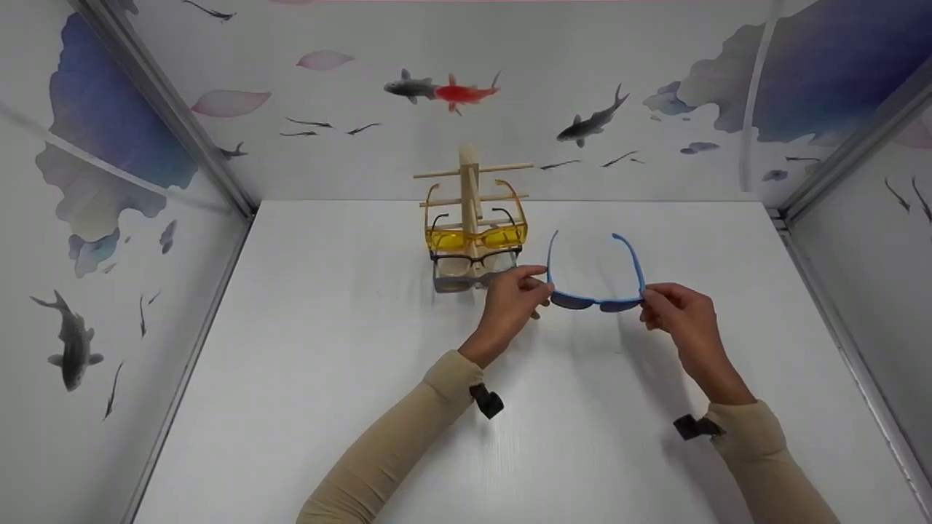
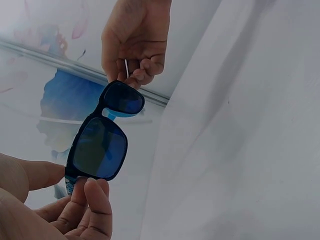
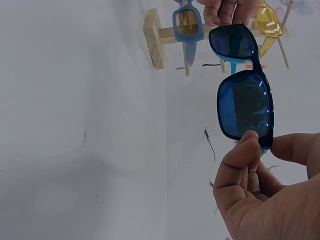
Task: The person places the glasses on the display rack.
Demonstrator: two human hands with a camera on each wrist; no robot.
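Observation:
Blue-framed sunglasses with dark lenses are held up above the white table, their temples unfolded and pointing to the back. My left hand pinches the left hinge corner between thumb and fingers. At the opposite corner, my right hand pinches the frame the same way. Both wrist views show the mirrored bluish lenses between the two hands. Just left of the sunglasses stands a wooden display rack. It carries yellow glasses, black-framed clear glasses and greyish-blue sunglasses, the lowest pair, partly behind my left hand.
The rack's upper wooden rod bears no glasses. White panels with painted fish surround the table at the back and both sides, joined by metal corner rails. Each sleeve cuff has a small black wrist camera.

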